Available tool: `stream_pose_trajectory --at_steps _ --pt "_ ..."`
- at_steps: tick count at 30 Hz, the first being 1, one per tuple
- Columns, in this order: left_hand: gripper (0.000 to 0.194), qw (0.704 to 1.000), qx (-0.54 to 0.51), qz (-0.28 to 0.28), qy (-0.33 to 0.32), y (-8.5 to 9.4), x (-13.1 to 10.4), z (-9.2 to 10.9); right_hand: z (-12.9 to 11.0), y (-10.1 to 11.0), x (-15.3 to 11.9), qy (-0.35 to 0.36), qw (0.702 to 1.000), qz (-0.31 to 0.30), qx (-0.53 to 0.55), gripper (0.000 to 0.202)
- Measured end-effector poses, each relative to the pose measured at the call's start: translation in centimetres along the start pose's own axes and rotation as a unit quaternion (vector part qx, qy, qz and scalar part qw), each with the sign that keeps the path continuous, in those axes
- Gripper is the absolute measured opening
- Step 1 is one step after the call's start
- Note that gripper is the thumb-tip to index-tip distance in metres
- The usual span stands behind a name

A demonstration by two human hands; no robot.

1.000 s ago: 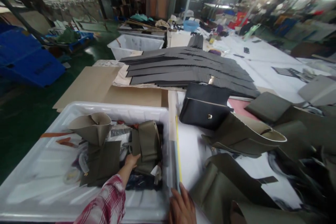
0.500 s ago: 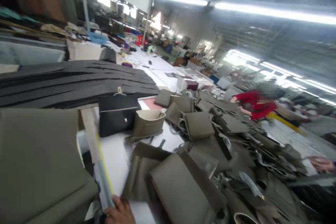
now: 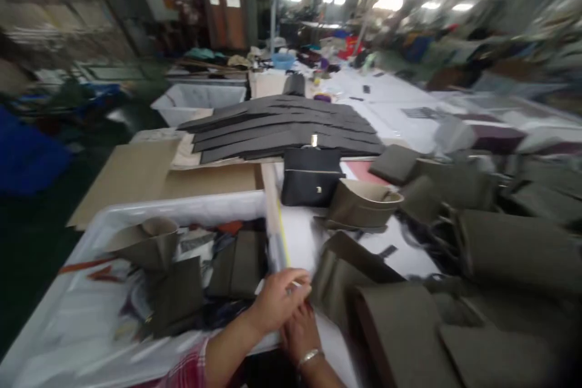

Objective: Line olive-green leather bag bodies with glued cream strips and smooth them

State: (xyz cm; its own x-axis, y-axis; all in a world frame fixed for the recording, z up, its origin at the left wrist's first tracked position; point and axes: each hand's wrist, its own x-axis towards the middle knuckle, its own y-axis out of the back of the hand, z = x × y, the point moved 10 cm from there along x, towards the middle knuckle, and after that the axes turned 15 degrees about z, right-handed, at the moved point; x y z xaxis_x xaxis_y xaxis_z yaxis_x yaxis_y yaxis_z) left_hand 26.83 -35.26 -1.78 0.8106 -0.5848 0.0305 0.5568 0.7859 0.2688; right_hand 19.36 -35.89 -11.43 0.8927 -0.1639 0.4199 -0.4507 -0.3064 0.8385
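My left hand [image 3: 280, 302] is curled closed above the table edge, its thumb and fingers brought together. A small pale bit shows between them, too blurred to name. Just below it, and partly covered by it, is my right hand [image 3: 302, 332], with a bracelet on the wrist. Its fingers are mostly hidden, close to the table edge. Right beside both hands lies a folded olive bag piece [image 3: 341, 282]. Farther back stand a black bag [image 3: 313, 176] with a gold clasp and an olive bag body [image 3: 364, 200] with a pale lining.
On my left, a white plastic bin [image 3: 150, 209] holds olive pieces [image 3: 177, 300] and scraps. Cardboard sheets [image 3: 127, 173] lie behind it. Stacked dark grey strips [image 3: 282, 127] cross the table beyond. Many olive pieces [image 3: 513, 248] are heaped to the right.
My view has swung left. A large olive piece at the left is gone from there, and the bin shows. My left hand has come into view, over my right hand at the table edge.
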Motion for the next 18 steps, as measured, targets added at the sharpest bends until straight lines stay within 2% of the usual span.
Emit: stream_pose_trajectory --at_steps 1,2,4,6,8,10,13,15,18 --pt "0.029 0.991 0.077 0.087 0.059 3.4 0.7 -5.3 0.0 -0.7 -0.3 -0.003 1.0 -0.003 0.015 0.024" --pt "0.028 0.964 0.166 0.158 0.137 7.2 0.6 -10.9 0.2 -1.3 -0.5 -0.004 1.0 -0.01 0.022 0.024" --pt "0.029 0.922 0.236 0.204 0.23 12.6 0.0 -19.9 0.6 -1.9 -0.9 -0.001 0.999 -0.014 0.03 0.025" --pt "0.028 0.891 0.276 0.202 0.3 16.0 -0.4 -27.1 1.0 -2.0 -1.1 0.003 0.999 -0.01 0.031 0.027" --pt "0.026 0.868 0.294 0.177 0.358 16.8 -0.4 -32.7 1.3 -2.0 -1.3 0.002 1.0 -0.004 0.031 0.028" --pt "0.024 0.853 0.299 0.146 0.401 15.5 -0.4 -36.8 1.4 -2.2 -1.5 0.002 1.0 -0.003 0.029 0.028" --pt "0.025 0.843 0.297 0.101 0.438 12.1 -0.7 -40.2 1.5 -2.4 -1.6 0.009 0.999 -0.007 0.031 0.028" --pt "0.026 0.842 0.294 0.085 0.445 10.5 -1.0 -40.9 1.5 -2.5 -1.6 0.012 0.999 -0.012 0.032 0.026" --pt "0.026 0.85 0.289 0.078 0.434 10.0 -1.3 -40.1 1.3 -2.3 -1.5 0.013 0.999 -0.017 0.035 0.026"
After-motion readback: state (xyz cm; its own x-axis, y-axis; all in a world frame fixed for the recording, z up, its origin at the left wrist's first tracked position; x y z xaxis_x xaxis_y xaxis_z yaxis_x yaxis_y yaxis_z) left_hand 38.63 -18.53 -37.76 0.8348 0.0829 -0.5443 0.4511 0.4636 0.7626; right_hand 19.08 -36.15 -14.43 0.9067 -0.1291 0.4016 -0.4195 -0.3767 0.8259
